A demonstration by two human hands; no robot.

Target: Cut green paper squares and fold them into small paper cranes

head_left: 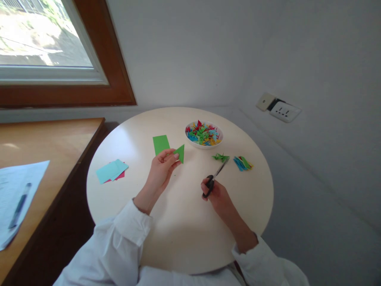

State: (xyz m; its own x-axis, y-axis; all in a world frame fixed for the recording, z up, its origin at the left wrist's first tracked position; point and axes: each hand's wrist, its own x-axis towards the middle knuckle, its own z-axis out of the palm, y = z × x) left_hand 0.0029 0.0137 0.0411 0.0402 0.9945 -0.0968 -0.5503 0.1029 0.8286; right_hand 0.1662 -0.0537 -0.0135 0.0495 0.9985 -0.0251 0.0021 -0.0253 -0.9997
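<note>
Between the thumb and fingers of my left hand [165, 165] is a folded green paper triangle [180, 153], held up over the round table [178, 222]. My right hand [216, 194] grips a pair of scissors [210, 186] by the black handles, with the blades pointing away to the upper right. Just beyond the blade tips lie small green folded paper cranes [220, 157]. A flat green paper sheet [161, 143] rests behind my left hand, which hides part of it.
A white bowl [204, 147] full of colourful folded cranes stands at the back. Coloured paper strips [243, 163] lie at right, light blue and red sheets [112, 171] at left. Left of the table, a wooden desk [74, 137] bears papers [32, 178] and a pen [20, 205]. Walls rise behind and right.
</note>
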